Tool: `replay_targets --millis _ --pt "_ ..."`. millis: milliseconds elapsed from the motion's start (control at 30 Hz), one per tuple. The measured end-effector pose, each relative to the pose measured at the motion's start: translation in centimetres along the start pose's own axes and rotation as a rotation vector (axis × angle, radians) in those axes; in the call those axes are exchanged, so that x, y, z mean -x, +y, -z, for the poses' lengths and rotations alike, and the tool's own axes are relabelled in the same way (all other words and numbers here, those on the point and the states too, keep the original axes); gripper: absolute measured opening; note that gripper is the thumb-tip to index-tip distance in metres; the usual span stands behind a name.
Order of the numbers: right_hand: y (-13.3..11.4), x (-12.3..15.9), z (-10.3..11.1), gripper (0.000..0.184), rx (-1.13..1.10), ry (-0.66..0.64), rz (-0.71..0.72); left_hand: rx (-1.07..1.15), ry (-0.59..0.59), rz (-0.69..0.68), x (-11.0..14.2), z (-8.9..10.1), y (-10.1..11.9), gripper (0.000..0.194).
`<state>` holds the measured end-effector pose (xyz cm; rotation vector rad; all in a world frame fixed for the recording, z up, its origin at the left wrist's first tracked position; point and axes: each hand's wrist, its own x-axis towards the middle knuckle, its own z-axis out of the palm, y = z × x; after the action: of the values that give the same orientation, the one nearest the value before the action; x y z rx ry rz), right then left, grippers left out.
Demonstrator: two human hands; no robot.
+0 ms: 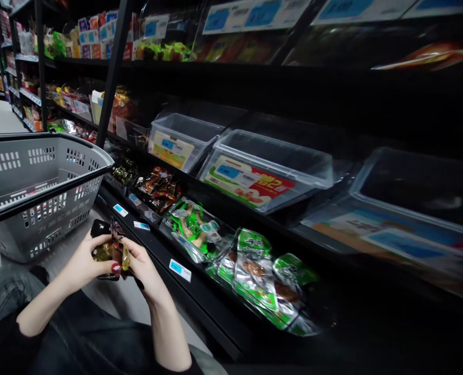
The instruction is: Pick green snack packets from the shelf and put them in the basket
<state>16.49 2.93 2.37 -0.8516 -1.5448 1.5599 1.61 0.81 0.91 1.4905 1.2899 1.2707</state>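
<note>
Low in front of my lap, both hands come together around small dark-and-gold snack packets (pixel 110 252). My left hand (pixel 92 260) is wrapped round them from the left, its thumb with a dark red nail lying across the front. From the other side my right hand (pixel 141 265) pinches the packets between thumb and fingers. How many packets there are is hard to make out. A grey shopping basket (pixel 55 221) stands on the floor just left of my hands. To their right, the bottom shelf carries bins of green-and-silver snack packets (pixel 254 265) and dark red packets (pixel 159 187).
Clear plastic bins (pixel 270 153) line the shelf above, with price labels on their fronts. A black shelf edge (pixel 208 297) with price tags (pixel 180 270) runs beside my knees. A black upright post (pixel 114 67) rises behind the basket. More stocked shelves stand at the far left.
</note>
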Motion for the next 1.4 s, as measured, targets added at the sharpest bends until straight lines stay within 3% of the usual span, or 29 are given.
replay_targets --millis 100,200,333,433,533,667,900,1000,1133,1200,1300,1400 --pt "-0.2 0.0 0.0 0.024 0.23 0.026 0.092 0.038 -0.034 -0.038 -0.1 0.1 -0.2 0.057" --pt "-0.2 -0.1 -0.3 0.028 0.407 0.144 0.169 0.081 0.019 -0.042 -0.1 0.2 0.1 0.052" --pt "-0.2 -0.1 -1.0 0.016 0.372 0.293 0.179 0.294 0.077 0.038 0.0 -0.2 0.3 0.041" --pt "-0.3 0.1 -0.9 0.016 0.065 0.233 0.151 0.444 0.075 0.071 0.1 -0.3 0.0 0.036" --pt "-0.6 0.4 -0.4 0.031 -0.151 0.094 0.092 0.377 0.125 0.087 0.1 -0.1 -0.1 0.034" --pt "-0.9 0.6 -0.3 0.035 -0.042 0.006 0.059 0.183 0.205 0.101 0.0 0.1 -0.4 0.035" --pt "-1.2 0.4 -0.1 0.029 -0.001 0.017 0.09 0.185 0.166 0.041 0.0 0.0 -0.9 0.029" --pt "-1.2 0.5 -0.2 0.027 0.208 0.176 0.187 0.151 0.23 0.063 0.0 -0.2 -0.4 0.033" --pt "0.0 0.9 -2.0 0.024 0.893 0.594 0.391 0.135 0.289 0.073 0.1 -0.6 0.1 0.038" --pt "0.9 1.0 -3.5 0.027 1.232 0.691 0.533 0.213 0.271 0.085 0.3 -0.9 0.2 0.039" --pt "1.7 1.2 -5.7 0.034 1.457 0.668 0.588 0.48 0.22 0.169 0.3 -1.1 0.2 0.039" --pt "1.2 1.4 -7.0 0.046 1.389 0.503 0.579 0.751 0.25 0.301 0.1 -0.6 0.6 0.032"
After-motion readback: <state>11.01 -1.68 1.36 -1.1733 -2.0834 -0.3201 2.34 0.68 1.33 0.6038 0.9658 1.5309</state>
